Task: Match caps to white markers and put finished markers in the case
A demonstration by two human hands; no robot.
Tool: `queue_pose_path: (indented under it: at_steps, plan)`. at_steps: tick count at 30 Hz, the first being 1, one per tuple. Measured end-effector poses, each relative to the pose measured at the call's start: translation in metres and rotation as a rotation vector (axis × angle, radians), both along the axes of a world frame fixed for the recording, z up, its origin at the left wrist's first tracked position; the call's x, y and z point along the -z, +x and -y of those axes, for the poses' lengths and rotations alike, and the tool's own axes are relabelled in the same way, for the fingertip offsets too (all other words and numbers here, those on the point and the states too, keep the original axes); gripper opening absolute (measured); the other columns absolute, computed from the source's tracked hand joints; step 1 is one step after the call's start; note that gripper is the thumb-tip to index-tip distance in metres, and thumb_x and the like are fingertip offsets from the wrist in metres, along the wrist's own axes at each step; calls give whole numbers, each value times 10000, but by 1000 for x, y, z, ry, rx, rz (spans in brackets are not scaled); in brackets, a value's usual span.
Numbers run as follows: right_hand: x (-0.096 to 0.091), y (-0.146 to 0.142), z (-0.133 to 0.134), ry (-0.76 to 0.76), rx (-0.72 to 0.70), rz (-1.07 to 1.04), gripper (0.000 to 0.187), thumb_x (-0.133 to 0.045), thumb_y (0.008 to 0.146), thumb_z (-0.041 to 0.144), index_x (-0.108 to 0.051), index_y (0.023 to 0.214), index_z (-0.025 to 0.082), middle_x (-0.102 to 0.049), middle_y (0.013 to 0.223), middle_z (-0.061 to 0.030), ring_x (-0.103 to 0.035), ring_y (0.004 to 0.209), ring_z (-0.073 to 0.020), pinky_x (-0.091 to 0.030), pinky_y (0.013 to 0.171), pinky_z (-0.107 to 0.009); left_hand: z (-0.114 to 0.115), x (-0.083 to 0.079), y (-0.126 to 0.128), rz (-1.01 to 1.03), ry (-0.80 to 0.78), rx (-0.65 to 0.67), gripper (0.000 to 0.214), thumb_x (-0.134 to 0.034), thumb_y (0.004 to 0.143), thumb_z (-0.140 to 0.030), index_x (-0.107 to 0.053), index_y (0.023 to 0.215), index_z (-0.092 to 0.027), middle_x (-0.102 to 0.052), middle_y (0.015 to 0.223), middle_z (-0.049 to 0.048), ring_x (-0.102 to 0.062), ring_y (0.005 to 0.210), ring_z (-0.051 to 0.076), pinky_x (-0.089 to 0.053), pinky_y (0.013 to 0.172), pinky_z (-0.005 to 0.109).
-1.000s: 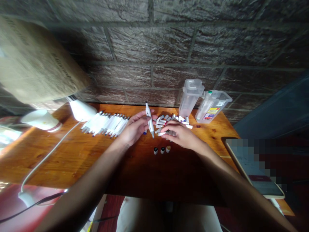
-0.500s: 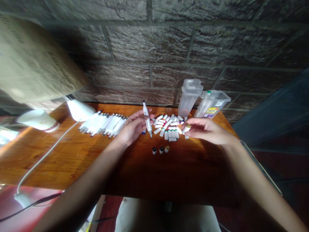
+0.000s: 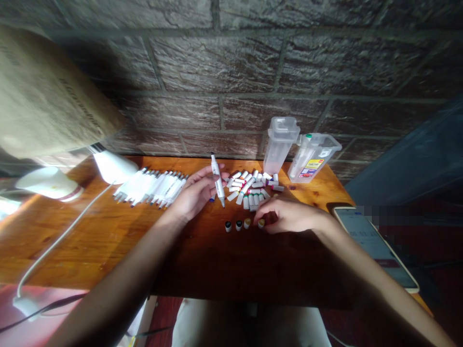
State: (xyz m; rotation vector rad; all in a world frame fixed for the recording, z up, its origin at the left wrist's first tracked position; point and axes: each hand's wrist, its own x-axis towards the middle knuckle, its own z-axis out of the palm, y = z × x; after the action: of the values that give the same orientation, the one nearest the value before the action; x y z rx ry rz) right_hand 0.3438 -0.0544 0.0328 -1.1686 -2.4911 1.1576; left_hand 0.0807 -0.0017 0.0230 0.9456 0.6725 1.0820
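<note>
My left hand (image 3: 197, 193) grips an uncapped white double-ended marker (image 3: 217, 180), tilted with its dark tip up. Between the fingers of my right hand (image 3: 282, 214) is a marker cap with a yellow-brown top (image 3: 261, 223), low at the table. Left of it, in a row, stand a yellow-topped cap (image 3: 247, 223) and two black-topped caps (image 3: 233, 225). Behind them lies a heap of loose white caps (image 3: 249, 184) with coloured ends. Several uncapped markers (image 3: 155, 188) lie side by side to the left of my left hand.
Two clear plastic containers stand at the back right, a tall one (image 3: 280, 147) and a wider one (image 3: 314, 156) with a green-ended marker inside. A phone (image 3: 374, 246) lies at the right edge. On the left are a lamp (image 3: 112, 164), its white cord (image 3: 68, 233) and a white cup (image 3: 50, 184).
My right hand has brought the yellow-brown cap left and toward me, down beside the row of caps. The phone has come into view. My left hand still holds the marker.
</note>
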Motion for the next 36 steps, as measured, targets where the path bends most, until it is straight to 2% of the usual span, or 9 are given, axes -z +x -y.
queue_pose_path:
  at_steps: [11,17,21,31,33,36]
  plan:
    - [6,-7,-1,80,47,32,260,-703,777,133,-773,1024,175,-690,813,-12,-603,678,-126,-432,622,-229,0,-1,1,-8,3,-10,344,-700,783,-129,-722,1125,-157,-775,1017,93,-717,802,152,-554,725,244]
    - [1,-3,0,-39,111,31,269,-775,770,285,-768,1016,177,-703,778,-7,-625,666,-136,-447,591,-225,1,-1,1,1,-12,-22,335,-712,780,-131,-723,1114,-157,-778,1005,83,-715,812,150,-556,785,263]
    - [1,-4,1,18,101,43,243,-775,789,349,-780,969,186,-707,740,-3,-616,644,-135,-435,594,-235,1,-1,1,2,-8,-13,341,-719,777,-133,-723,1117,-158,-777,1006,84,-716,836,157,-553,817,276]
    - [14,-9,0,92,60,34,123,-709,830,279,-750,906,192,-676,717,6,-596,633,-132,-402,577,-240,2,-1,2,-4,1,-7,345,-751,769,-152,-731,1113,-166,-774,1018,89,-718,843,159,-554,818,278]
    - [13,-9,0,70,63,30,135,-716,824,282,-743,918,190,-679,727,2,-607,648,-139,-412,580,-243,2,-2,2,3,2,3,340,-751,769,-148,-736,1109,-168,-775,1014,86,-716,835,151,-553,811,268]
    - [5,3,-1,-31,100,-2,260,-734,805,318,-732,1029,185,-714,786,-14,-644,687,-156,-462,615,-258,3,-3,3,6,-1,-2,325,-747,766,-142,-741,1090,-164,-777,996,84,-711,810,145,-553,818,272]
